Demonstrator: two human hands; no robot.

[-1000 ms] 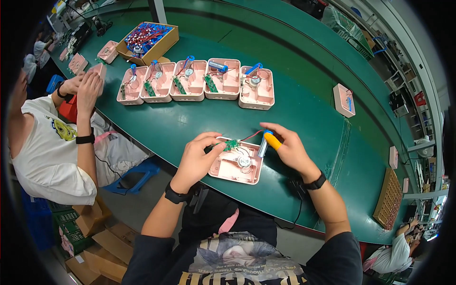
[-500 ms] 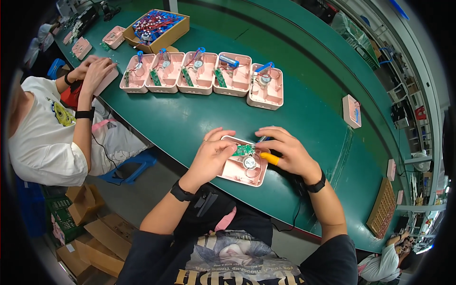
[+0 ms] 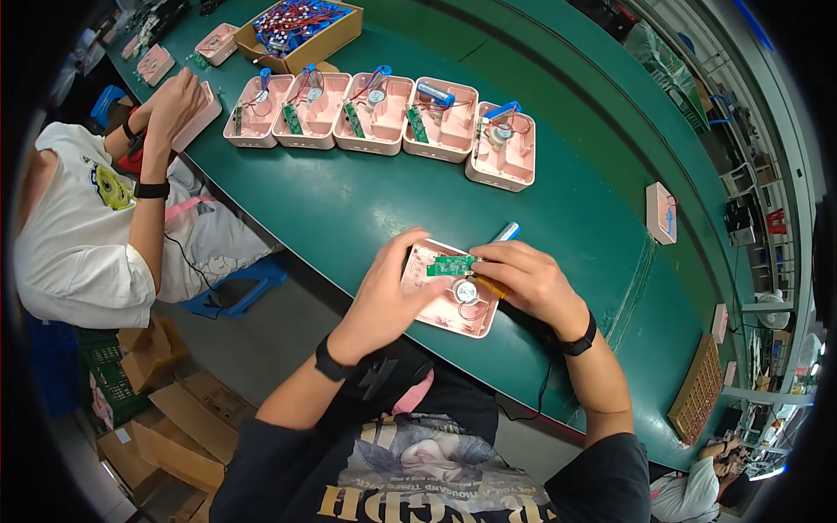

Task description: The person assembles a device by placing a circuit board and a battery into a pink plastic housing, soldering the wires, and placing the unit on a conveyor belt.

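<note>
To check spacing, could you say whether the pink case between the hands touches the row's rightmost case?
Apart: the head view shows tabletop between the nearer case and row's rightmost case.

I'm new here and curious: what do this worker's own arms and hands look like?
Both arms emerge from short black sleeves, each with a black wristband. The left hand looks gloveless; on the right hand, a yellow cover shows beneath the fingers.

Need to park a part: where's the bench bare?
Bench bare between case row and left hand, and between right hand and lone case. Crowded: the worked case between the hands, and just below the carton.
</note>
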